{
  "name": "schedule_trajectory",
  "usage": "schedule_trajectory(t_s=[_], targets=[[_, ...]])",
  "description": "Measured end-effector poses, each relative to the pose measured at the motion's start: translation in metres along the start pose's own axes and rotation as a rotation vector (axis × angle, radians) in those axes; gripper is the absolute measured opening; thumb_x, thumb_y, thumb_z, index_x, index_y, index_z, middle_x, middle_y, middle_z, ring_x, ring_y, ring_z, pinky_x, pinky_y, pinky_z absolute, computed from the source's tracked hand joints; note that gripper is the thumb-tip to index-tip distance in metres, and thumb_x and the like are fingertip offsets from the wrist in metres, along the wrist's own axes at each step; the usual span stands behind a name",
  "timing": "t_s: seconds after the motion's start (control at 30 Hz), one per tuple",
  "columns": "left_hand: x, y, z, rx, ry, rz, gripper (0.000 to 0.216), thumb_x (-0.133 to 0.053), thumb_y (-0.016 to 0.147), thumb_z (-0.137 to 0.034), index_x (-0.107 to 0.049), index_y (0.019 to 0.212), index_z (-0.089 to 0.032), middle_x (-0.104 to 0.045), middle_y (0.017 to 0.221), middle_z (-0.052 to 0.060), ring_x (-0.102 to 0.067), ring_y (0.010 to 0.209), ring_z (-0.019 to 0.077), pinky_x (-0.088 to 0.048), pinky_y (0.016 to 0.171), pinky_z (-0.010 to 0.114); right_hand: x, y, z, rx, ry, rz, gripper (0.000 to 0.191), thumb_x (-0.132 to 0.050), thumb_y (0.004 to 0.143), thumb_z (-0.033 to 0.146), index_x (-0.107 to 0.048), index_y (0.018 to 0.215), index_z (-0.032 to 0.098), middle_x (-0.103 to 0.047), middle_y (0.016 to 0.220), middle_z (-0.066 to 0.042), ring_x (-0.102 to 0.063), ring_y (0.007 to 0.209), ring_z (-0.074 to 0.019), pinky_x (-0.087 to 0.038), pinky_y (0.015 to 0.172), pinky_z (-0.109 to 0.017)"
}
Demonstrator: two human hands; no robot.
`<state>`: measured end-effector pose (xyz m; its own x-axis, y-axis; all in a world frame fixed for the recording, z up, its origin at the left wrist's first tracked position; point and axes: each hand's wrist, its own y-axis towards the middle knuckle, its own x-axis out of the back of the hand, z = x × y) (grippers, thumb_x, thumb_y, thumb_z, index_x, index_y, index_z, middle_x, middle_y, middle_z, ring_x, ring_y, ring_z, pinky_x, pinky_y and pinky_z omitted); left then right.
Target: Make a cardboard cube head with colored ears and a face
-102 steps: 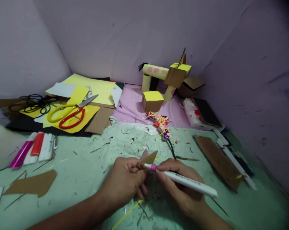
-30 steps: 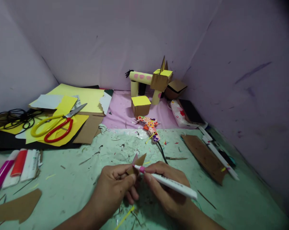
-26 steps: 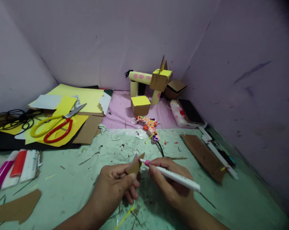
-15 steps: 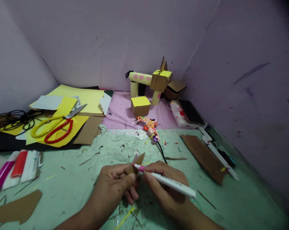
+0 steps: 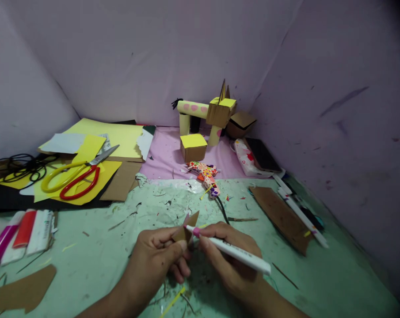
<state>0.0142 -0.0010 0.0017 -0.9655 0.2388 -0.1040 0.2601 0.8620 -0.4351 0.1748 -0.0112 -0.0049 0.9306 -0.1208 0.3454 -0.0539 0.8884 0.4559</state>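
Observation:
Between the thumb and fingers of my left hand point(image 5: 160, 256) is a small folded piece of brown cardboard point(image 5: 182, 233), with a pinkish part behind its upper edge. My right hand point(image 5: 231, 254) grips a white marker point(image 5: 239, 256) with a pink collar, and its pink tip touches or nearly touches the cardboard's edge. Both hands are closed, just above the green tabletop. Beyond them lies a flower-patterned glue gun point(image 5: 208, 174) with a black cord. Farther back stand a cardboard box with a yellow top point(image 5: 193, 148) and a yellow paper-tube animal point(image 5: 193, 108) with pink spots.
At left, scissors point(image 5: 80, 174) rest on yellow paper and cardboard, near black cord point(image 5: 24, 168). Markers and glue sticks point(image 5: 24, 232) lie below, with a cardboard offcut point(image 5: 24, 289) in front. On the right are a phone point(image 5: 262, 153) and a brown cardboard strip point(image 5: 281, 218). Scraps litter the table.
The view has shifted very slightly. Both hands keep their hold on the cardboard and the marker, with the tip still at the cardboard's edge.

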Motion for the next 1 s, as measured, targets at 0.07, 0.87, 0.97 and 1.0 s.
schedule_trajectory(t_s=[0.07, 0.87, 0.97, 1.0], targets=[[-0.0001, -0.0001, -0.0004, 0.006, -0.003, 0.001, 0.022, -0.063, 0.065, -0.035, -0.062, 0.058, -0.014, -0.059, 0.043, 0.001, -0.052, 0.037, 0.01, -0.043, 0.041, 0.021, -0.0002, 0.0002, -0.0005, -0.03, 0.002, -0.018, 0.012, -0.06, 0.079, 0.017, -0.07, 0.085, 0.02, -0.071, 0.066, 0.0, -0.065, 0.055, -0.0127, -0.052, 0.055, -0.021], [-0.0002, 0.0019, 0.0018, 0.001, -0.158, -0.021, 0.024, -0.069, 0.063, -0.033, -0.06, 0.072, -0.012, -0.064, 0.057, 0.001, -0.057, 0.039, 0.0104, -0.046, 0.037, 0.02, 0.0062, 0.0004, -0.0047, -0.006, 0.201, 0.076, 0.022, -0.055, 0.08, 0.011, -0.068, 0.095, 0.021, -0.071, 0.076, -0.002, -0.067, 0.066, -0.0146, -0.053, 0.059, -0.023], [-0.0005, 0.0012, -0.0011, -0.009, -0.133, 0.002, 0.023, -0.068, 0.064, -0.033, -0.06, 0.068, -0.012, -0.062, 0.054, 0.0, -0.057, 0.04, 0.0095, -0.046, 0.039, 0.019, 0.005, -0.0005, -0.0035, 0.019, 0.161, 0.139, 0.025, -0.054, 0.078, 0.009, -0.067, 0.098, 0.017, -0.071, 0.078, -0.005, -0.068, 0.067, -0.0151, -0.053, 0.06, -0.024], [-0.0005, 0.001, -0.0017, -0.012, -0.125, 0.007, 0.023, -0.068, 0.064, -0.033, -0.06, 0.067, -0.012, -0.062, 0.053, 0.0, -0.056, 0.04, 0.0093, -0.046, 0.039, 0.019, 0.0047, -0.0006, -0.0037, 0.039, 0.153, 0.156, 0.025, -0.054, 0.078, 0.009, -0.067, 0.098, 0.017, -0.071, 0.079, -0.005, -0.068, 0.068, -0.0151, -0.054, 0.061, -0.024]])
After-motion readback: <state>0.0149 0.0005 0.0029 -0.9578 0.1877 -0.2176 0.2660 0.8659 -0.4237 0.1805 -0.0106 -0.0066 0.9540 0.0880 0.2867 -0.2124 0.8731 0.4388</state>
